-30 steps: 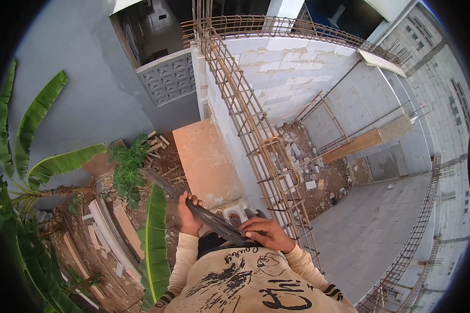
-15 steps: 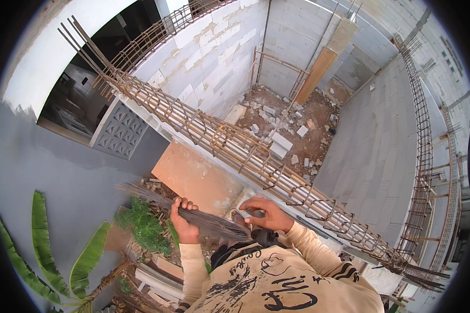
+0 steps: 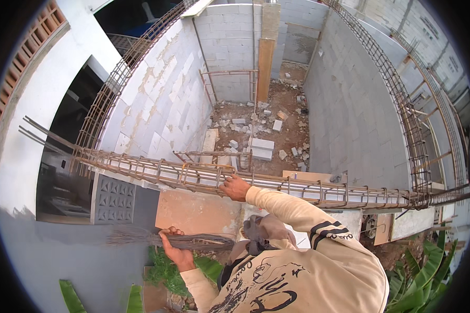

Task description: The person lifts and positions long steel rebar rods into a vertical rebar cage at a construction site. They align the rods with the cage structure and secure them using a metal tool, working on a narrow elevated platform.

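Note:
My left hand is closed around a long bundle of thin dark wire, held sideways in front of my body with its loose ends fanning out to the left. My right hand reaches forward to the rusty rebar cage that runs crosswise along the top of the light block wall, its fingers curled onto the bars. A dark grey cloth item hangs at my waist.
Beyond the cage is a walled space with rubble, loose blocks and an upright wooden board. More cages top both side walls. A white building stands left, an orange panel lies below, and banana leaves show lower right.
The view has swung round to face the walled space. My right hand has left the wire bundle and moved forward onto the rebar cage; my left hand still holds the bundle.

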`<state>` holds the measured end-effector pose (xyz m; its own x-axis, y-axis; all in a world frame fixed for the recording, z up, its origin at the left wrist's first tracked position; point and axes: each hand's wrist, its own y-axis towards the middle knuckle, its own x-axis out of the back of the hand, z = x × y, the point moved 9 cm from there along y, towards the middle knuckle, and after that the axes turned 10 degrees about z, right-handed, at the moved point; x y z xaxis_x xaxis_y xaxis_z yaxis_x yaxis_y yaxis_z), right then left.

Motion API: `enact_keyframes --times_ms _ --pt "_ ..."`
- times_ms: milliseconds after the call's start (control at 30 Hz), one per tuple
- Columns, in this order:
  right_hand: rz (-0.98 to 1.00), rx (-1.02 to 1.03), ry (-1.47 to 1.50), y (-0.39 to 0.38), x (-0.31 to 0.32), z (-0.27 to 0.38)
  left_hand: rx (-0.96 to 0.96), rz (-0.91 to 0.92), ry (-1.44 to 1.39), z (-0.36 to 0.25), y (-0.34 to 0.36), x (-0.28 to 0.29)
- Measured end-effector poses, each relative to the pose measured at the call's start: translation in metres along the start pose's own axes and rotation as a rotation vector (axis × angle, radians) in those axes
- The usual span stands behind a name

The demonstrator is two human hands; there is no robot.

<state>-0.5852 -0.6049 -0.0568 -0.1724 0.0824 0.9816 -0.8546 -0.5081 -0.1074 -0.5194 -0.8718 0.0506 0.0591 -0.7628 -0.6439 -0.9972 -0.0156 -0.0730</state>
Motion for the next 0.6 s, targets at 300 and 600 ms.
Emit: enact_keyframes --times_ms 300,600 --pt "-0.392 -0.273 0.902 -0.017 0.077 -0.033 0.259 0.158 0.435 0.046 0.049 -0.024" --pt "-0.555 -0.074 0.914 -0.131 0.124 0.035 0.371 0.429 0.158 0.085 0.055 -0.143"
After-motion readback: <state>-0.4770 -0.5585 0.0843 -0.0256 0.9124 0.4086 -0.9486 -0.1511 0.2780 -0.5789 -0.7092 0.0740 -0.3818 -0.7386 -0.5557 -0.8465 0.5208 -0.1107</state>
